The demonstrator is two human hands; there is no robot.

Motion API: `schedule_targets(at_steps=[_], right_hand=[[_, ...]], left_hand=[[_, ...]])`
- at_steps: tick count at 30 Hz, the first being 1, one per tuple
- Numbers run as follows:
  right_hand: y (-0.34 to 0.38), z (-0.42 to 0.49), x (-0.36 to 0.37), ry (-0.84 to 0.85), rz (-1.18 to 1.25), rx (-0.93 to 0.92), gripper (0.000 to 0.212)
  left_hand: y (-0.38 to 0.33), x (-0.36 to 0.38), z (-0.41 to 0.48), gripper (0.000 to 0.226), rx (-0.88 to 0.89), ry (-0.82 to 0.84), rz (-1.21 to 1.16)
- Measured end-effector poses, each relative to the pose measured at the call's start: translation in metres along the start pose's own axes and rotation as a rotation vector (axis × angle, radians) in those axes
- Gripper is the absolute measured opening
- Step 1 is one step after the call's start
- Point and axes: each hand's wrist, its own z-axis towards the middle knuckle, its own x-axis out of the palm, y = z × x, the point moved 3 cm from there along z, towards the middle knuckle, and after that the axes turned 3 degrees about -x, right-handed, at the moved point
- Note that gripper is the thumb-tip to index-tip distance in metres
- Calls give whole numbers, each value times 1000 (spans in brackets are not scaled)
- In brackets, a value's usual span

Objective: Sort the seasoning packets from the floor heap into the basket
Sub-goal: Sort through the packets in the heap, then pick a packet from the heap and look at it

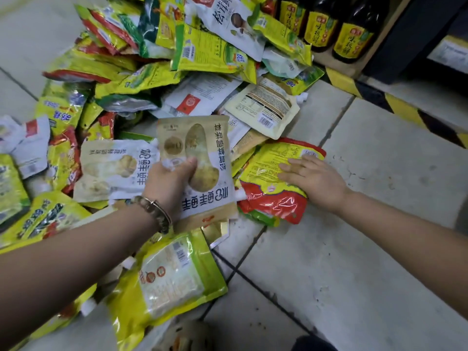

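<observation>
Item: beige-and-white glossy seasoning packet (200,153), mushroom picture on its face. Held up over the near right fringe of the packet heap (152,59), its edges free all round. Bare pale floor tiles (367,198) lie open to the right.

Long axis runs away from the person, with the print upside down to the camera.

Left hand (168,183), beaded bracelet (154,209) at the wrist, grips its lower left side, thumb across the front.

Right hand (311,178) rests flat, fingers straight, on a yellow-and-red crinkled packet (268,171) at the heap's edge.

Beyond: dark bottles (352,39) with yellow labels, above a yellow-black striped kerb (405,107).
</observation>
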Motion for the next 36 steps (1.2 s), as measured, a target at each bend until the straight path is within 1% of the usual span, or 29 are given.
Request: schedule_targets(at_steps=[1, 2, 3, 5, 6, 7, 8, 9, 10, 11, 12, 13, 14, 15, 16, 17, 18, 20, 21, 23, 24, 25, 27, 28, 29, 31, 33, 34, 36], right_hand=[[-4, -5, -9, -95, 132, 86, 32], [-6, -10, -22, -182, 300, 240, 28], [-10, -16, -36, -275, 469, 446, 26], [-20, -22, -60, -513, 793, 824, 31], [-23, -21, -70, -594, 960, 918, 29], [-25, -18, -79, -629, 1106, 955, 22], [-24, -14, -85, -607, 1232, 967, 17], [-20, -9, -89, -563, 1354, 974, 16], [-15, -4, -89, -515, 1463, 972, 17], [-8, 2, -89, -468, 1535, 972, 17], [-1, 7, -88, -434, 1575, 973, 17], [7, 12, -84, -419, 1579, 985, 16], [15, 18, -79, -422, 1546, 1000, 16], [23, 23, -74, -422, 1460, 1018, 17], [33, 27, -67, -410, 1355, 1032, 21], [43, 30, -61, -398, 1274, 1035, 26], [51, 33, -55, -395, 1245, 1040, 28], [59, 36, -44, -402, 1276, 1069, 16], [55, 34, -40, -421, 1314, 1139, 16], [40, 21, -24, -461, 1333, 1350, 24], [32, 11, -15, -469, 1290, 1437, 25], [27, 2, -5, -437, 1238, 1521, 26], [28, -12, 11, -296, 1199, 1669, 25], [34, -15, 18, -248, 1262, 1723, 24], [40, -13, 25, -237, 1359, 1766, 20], [52, -4, 33, -226, 1522, 1824, 10], [56, 5, 37, -268, 1603, 1841, 22], [56, 8, 36, -289, 1628, 1834, 26], [53, 9, 37, -294, 1630, 1808, 24]], left_hand=[[-3, -3, 3, 20, 38, -42, -2], [-5, -4, 6, 19, 64, -64, -19], [-8, -5, 9, 20, 78, -76, -58], [-12, -3, 9, 24, 67, -68, -103], [-15, 1, 8, 24, 66, -51, -72], [-19, 6, 4, 24, 65, -33, -46], [-22, 11, 0, 23, 59, -12, -59], [-22, 17, -1, 24, 32, 25, -84], [-22, 23, -1, 35, -13, 65, -110], [-23, 29, -4, 64, -70, 114, -129], [-21, 33, -4, 93, -117, 154, -162], [-16, 38, -4, 108, -185, 217, -184], [-15, 46, -11, 101, -236, 298, -199], [-18, 53, -23, 81, -260, 376, -193], [-18, 60, -34, 55, -250, 452, -157], [-14, 62, -38, 37, -217, 472, -107], [-9, 61, -41, 33, -189, 468, -76], [-1, 49, -39, 36, -152, 414, -45], [2, 41, -33, 30, -144, 369, -9], [6, 24, -23, 18, -146, 270, 28], [9, 17, -20, 22, -161, 233, 26], [10, 11, -20, 32, -186, 198, 19], [12, 1, -16, 51, -222, 159, -20], [14, -2, -14, 54, -233, 164, -32], [16, -5, -12, 53, -242, 165, -42], [19, -7, -12, 53, -258, 166, -52], [20, -8, -12, 60, -272, 169, -29], [20, -8, -13, 59, -275, 177, -22], [21, -8, -13, 53, -283, 192, -22]])
